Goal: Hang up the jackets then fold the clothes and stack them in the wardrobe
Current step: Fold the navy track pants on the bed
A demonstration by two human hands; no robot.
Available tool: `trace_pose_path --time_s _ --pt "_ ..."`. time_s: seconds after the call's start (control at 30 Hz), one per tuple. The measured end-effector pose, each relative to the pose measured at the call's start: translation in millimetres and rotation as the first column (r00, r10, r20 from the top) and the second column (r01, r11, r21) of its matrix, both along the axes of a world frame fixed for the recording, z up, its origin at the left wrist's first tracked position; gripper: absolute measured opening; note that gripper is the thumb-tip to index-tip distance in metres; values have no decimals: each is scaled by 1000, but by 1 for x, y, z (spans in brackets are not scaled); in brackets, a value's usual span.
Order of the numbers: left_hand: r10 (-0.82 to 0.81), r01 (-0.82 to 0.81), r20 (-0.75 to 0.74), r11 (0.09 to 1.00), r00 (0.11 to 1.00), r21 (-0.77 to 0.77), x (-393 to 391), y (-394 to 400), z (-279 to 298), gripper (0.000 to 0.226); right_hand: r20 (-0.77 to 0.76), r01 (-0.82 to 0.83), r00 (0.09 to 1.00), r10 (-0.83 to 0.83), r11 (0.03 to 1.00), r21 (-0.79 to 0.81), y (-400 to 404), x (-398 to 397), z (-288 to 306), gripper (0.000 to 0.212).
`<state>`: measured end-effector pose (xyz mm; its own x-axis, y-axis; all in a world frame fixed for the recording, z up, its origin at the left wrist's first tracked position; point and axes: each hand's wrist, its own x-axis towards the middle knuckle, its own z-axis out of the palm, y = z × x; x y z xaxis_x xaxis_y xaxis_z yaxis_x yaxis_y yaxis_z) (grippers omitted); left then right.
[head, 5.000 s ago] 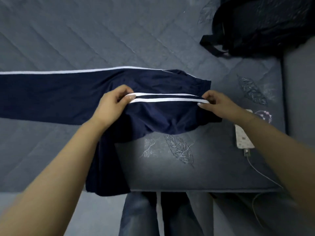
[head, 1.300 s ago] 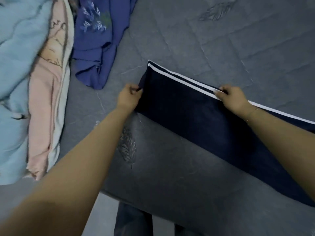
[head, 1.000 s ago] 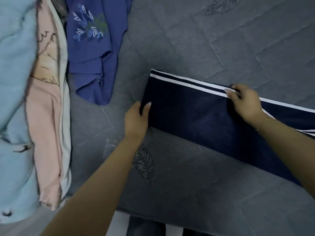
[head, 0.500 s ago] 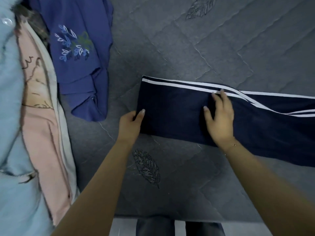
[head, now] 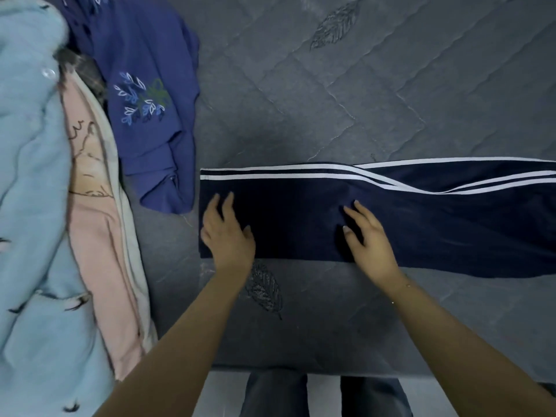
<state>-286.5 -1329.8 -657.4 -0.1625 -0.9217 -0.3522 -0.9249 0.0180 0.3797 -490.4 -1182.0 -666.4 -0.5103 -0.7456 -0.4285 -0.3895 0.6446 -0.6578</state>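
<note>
left hand (head: 226,236): we see it flat on the navy track pants (head: 421,227), fingers straight and spread, palm down near the pants' left end, nothing gripped.
right hand (head: 365,236): also flat on the pants, fingers extended and slightly apart, to the right of the left hand; it holds nothing.
navy track pants: laid lengthwise under both hands on the grey quilted bedspread (head: 361,94), running from just left of the left hand out past the right edge of view.
white stripes (head: 270,172): two along the pants' far edge beyond both hands; right of the right hand they cross with another pair, so we read two layers overlapping there.
blue embroidered top (head: 150,85): crumpled, beyond and left of the left hand, its lower edge just beside the pants' left end.
pink garment (head: 96,224): left of the left hand, well apart from it.
light blue fleece jacket (head: 33,206): further left still, touching the pink garment.
legs (head: 325,395): ours, in jeans, below the bed edge between the forearms.
</note>
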Motion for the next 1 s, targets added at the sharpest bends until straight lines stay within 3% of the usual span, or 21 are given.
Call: trace_pose_path --time_s 0.13,0.27,0.37,0.43,0.53,0.73,0.87,0.93,1.0 --pt "-162 186 -163 973 973 139 -78 40 0 56 -18 38 999 -39 999 -12 25 -52 8 42" --pt "-344 400 -269 896 900 192 -156 80 -8 50 -81 -64 995 66 998 24 62 -122 14 38" --pt "-492 538 -278 835 825 119 -209 105 -10 43 -226 -143 963 146 989 31 95 -195 19 33" --pt "-574 589 -251 808 779 -21 -242 115 -9 37 -333 -177 924 186 982 59 116 -252 19 32" --pt "-609 582 -186 793 771 -183 -296 118 -10 28 -446 -164 869 213 976 147 148 -334 15 34" --pt "-618 579 74 767 783 275 -376 116 -28 32 -535 -186 774 339 929 319 196 -454 4 41" --pt "-700 619 67 668 711 413 -385 109 -28 25 -543 -221 738 401 903 367 211 -489 0 34" --pt "-641 584 9 705 767 402 -386 104 -28 18 -563 -180 745 358 921 347 213 -504 -1 29" --pt "-519 522 -88 806 850 280 -391 100 -28 17 -579 -129 753 314 932 338 216 -519 -3 28"
